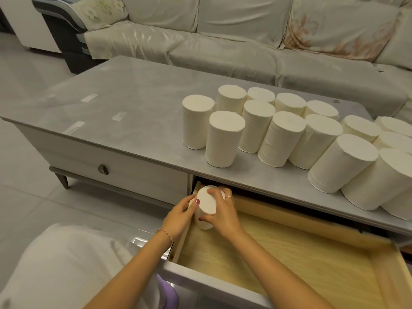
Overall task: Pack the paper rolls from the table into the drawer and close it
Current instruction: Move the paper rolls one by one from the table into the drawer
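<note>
Grey marble-look low table (133,101) with its pale wood-lined drawer (289,253) pulled wide open. Cluster of cream cylindrical paper rolls (276,139) stands upright on the table's right half (over a dozen, all unpacked). One cream paper roll (206,202) sits in the drawer's far-left corner, the only one visible inside. Left hand (178,217) and right hand (223,212) both grip it, fingers curled round its sides. Packing barely started; drawer not yet closed.
</note>
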